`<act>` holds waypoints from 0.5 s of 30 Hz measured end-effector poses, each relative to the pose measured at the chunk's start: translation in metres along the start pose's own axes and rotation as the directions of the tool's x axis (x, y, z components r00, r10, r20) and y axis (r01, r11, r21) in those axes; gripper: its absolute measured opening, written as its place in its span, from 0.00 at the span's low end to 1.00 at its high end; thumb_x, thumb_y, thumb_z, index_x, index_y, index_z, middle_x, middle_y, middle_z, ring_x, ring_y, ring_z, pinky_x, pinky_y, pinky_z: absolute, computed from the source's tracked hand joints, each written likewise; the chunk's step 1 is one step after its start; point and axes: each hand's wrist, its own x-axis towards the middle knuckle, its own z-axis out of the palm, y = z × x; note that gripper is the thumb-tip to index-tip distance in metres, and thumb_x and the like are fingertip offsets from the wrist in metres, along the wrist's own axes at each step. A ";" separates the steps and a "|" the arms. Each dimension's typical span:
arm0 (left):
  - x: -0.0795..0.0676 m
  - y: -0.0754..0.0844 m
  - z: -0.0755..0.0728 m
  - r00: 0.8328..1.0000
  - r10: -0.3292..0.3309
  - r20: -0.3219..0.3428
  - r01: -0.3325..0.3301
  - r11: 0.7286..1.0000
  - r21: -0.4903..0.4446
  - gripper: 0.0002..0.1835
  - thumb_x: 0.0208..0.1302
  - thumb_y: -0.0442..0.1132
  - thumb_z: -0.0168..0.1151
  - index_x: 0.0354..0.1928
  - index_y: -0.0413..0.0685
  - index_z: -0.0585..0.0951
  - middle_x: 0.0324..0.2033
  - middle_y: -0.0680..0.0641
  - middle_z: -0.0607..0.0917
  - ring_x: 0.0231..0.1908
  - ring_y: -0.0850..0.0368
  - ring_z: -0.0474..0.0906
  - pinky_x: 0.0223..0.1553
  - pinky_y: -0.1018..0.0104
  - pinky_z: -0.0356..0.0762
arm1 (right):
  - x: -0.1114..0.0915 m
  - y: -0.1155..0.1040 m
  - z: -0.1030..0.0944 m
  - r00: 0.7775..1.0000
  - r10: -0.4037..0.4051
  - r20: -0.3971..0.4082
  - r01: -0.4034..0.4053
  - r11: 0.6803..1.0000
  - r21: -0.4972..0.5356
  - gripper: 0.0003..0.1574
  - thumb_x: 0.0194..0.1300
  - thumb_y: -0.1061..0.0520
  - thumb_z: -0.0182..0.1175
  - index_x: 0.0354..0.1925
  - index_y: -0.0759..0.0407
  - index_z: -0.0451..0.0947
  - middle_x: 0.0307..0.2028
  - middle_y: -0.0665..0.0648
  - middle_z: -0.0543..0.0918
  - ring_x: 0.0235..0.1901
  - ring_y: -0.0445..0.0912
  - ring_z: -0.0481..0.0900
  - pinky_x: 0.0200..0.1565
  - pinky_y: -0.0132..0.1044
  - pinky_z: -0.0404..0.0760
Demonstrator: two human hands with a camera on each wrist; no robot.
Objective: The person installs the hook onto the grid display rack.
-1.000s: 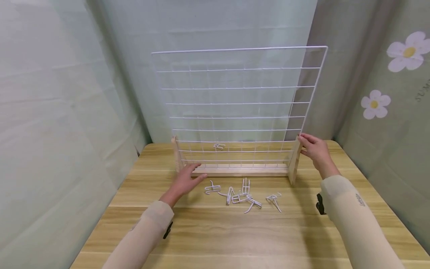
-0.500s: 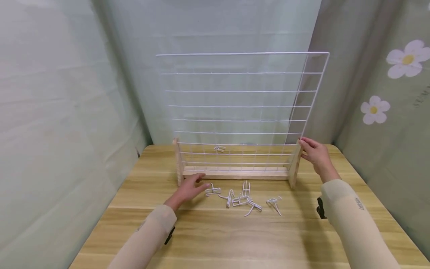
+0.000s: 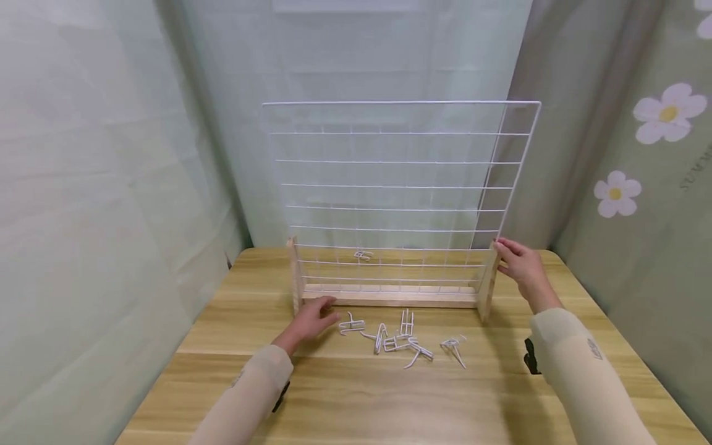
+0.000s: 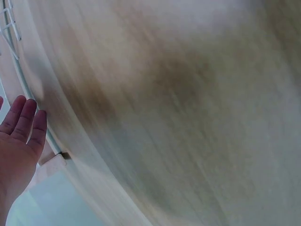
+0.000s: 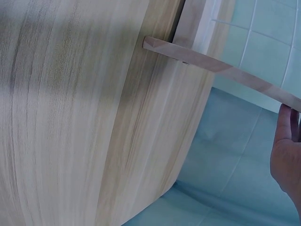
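Note:
A white wire grid rack (image 3: 400, 186) stands upright on the table between two wooden side posts, with a wooden base bar (image 3: 389, 299) joining them. My right hand (image 3: 525, 272) pinches the top of the right side post (image 3: 487, 287) between thumb and fingers. In the right wrist view, that post (image 5: 221, 68) runs up to the fingertips. My left hand (image 3: 310, 320) is beside the foot of the left post (image 3: 295, 272), fingers extended at the front of the base bar. The left wrist view shows this hand (image 4: 21, 146) with its fingers nearly straight.
Several white wire hooks (image 3: 397, 342) lie loosely on the wooden table (image 3: 356, 405) in front of the rack. One more hook (image 3: 363, 255) shows through the grid, behind it. Pale green curtains (image 3: 111, 185) enclose the table at the back and sides.
My left hand has lowered from in front of the grid's lower wires to the base bar. The head view has tilted up, so the rack appears lower. The right hand stays on its post.

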 end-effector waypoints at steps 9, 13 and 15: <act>-0.002 0.000 0.003 1.000 0.006 0.020 -0.007 0.999 0.034 0.27 0.64 0.40 0.68 0.62 0.37 0.75 0.55 0.35 0.80 0.58 0.39 0.74 0.62 0.45 0.67 | -0.002 0.002 0.000 1.000 -0.004 -0.003 0.004 1.000 0.006 0.40 0.75 0.42 0.50 0.73 0.64 0.59 0.72 0.68 0.60 0.70 0.60 0.60 0.63 0.51 0.67; -0.004 0.002 0.004 0.999 0.036 0.024 -0.037 0.997 0.070 0.28 0.61 0.41 0.71 0.61 0.36 0.77 0.54 0.36 0.81 0.56 0.40 0.76 0.60 0.47 0.70 | -0.001 0.002 0.002 1.000 -0.008 0.002 0.008 1.000 0.006 0.40 0.75 0.41 0.50 0.73 0.64 0.59 0.72 0.68 0.61 0.70 0.60 0.60 0.63 0.50 0.67; -0.006 0.004 0.005 0.998 0.055 0.030 -0.057 0.995 0.084 0.28 0.60 0.42 0.72 0.59 0.36 0.78 0.53 0.37 0.81 0.54 0.41 0.77 0.58 0.46 0.71 | 0.000 0.002 0.002 1.000 -0.016 0.005 0.016 1.000 0.000 0.40 0.75 0.41 0.50 0.73 0.64 0.59 0.72 0.68 0.61 0.70 0.60 0.61 0.63 0.51 0.67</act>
